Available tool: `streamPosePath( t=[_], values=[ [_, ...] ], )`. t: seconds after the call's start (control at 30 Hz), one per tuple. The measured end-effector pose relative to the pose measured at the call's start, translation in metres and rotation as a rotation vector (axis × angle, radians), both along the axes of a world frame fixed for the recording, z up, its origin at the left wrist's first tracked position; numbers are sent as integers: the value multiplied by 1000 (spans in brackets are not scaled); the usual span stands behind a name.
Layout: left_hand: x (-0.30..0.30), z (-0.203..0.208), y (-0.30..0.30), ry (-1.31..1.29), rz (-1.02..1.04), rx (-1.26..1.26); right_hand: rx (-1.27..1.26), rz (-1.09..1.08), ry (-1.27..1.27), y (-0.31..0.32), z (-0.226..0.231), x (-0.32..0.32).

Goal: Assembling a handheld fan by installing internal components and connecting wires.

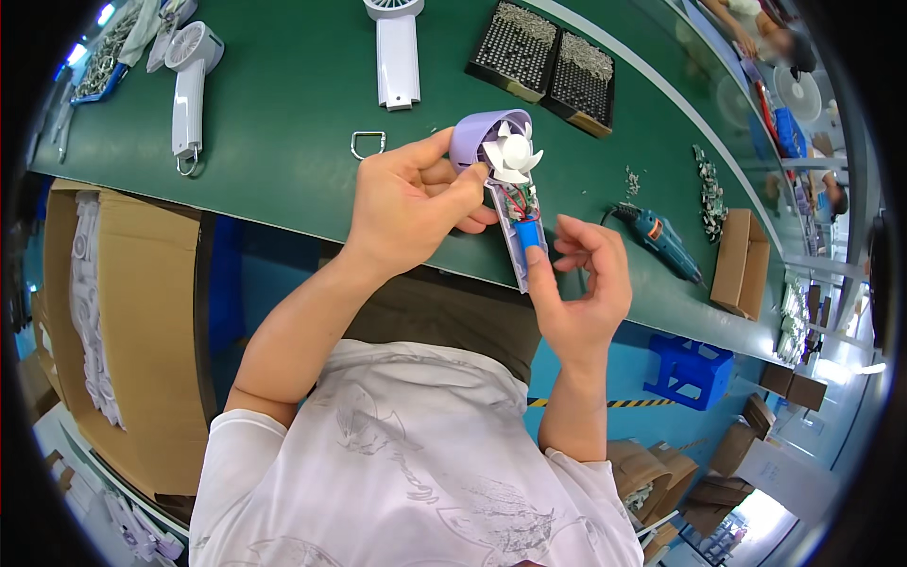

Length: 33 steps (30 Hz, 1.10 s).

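My left hand [406, 203] grips the round head of a handheld fan with a lilac shell [470, 140], held over the near edge of the green bench. The fan is opened up: white blades [513, 153] show in its head, and red wires and a small green circuit board [517, 199] lie in the handle. Below them sits a blue cylindrical battery [527, 232]. The thumb of my right hand [590, 283] touches the handle at the battery's lower end. Its other fingers are loosely bent and apart, beside the handle.
Two white handheld fans [189, 94] [398, 57] and a metal carabiner [368, 145] lie on the bench [302, 85]. Farther back are two black trays of screws [515, 49] [579, 85]. A teal electric screwdriver [661, 239], circuit boards [709, 194] and a small cardboard box [740, 265] lie right.
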<state>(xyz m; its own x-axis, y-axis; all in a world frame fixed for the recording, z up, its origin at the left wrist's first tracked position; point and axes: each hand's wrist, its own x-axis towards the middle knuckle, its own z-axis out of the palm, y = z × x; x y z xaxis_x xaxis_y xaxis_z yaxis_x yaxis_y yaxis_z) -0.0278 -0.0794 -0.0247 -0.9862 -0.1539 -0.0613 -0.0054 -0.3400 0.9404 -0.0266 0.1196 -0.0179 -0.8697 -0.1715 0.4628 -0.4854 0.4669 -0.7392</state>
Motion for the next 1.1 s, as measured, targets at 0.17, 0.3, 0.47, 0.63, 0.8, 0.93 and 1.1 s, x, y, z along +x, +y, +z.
streamPosePath(
  t=[0.17,0.3,0.47,0.63,0.8,0.93,1.1],
  values=[
    [0,1,1,-1,21,20,52,42,-15,-5,1,4],
    [0,2,1,2,22,3,78,71,4,-8,-1,6],
    [0,2,1,2,15,2,101,42,11,-9,-2,8],
    [0,2,0,13,9,-16,79,49,-7,-10,-3,6],
    [-1,1,0,16,7,-9,100,40,-40,-9,-4,6],
    [0,2,0,-1,3,1,111,39,-32,-9,-6,6],
    [-1,2,-1,-4,3,29,124,44,-45,-9,-5,6]
  ],
)
